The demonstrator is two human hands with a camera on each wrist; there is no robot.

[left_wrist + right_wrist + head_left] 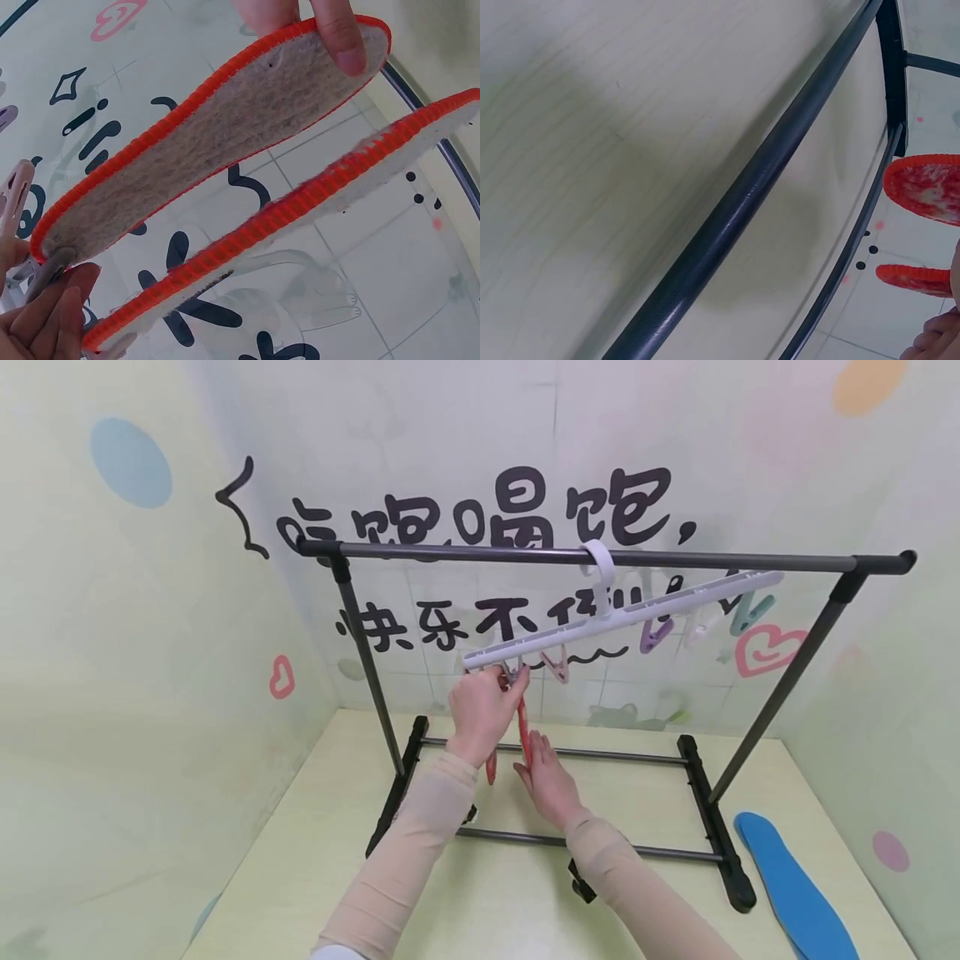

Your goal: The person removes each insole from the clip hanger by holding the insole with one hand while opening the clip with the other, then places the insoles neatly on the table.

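My left hand pinches a grey clothespin under the low left end of a white clip hanger. The clothespin sits over the upper end of a fleecy insole with red stitched edging. Lower down, my right hand holds the other end of that insole between thumb and fingers. Alongside hangs a second insole, edged the same way and seen nearly side-on in the left wrist view. The right wrist view catches only the lower ends of both insoles.
The hanger hooks over the top bar of a black rack and tilts up to the right. Along it hang a pink clothespin, a purple clothespin and a teal clothespin. Blue insoles lie on the table at right.
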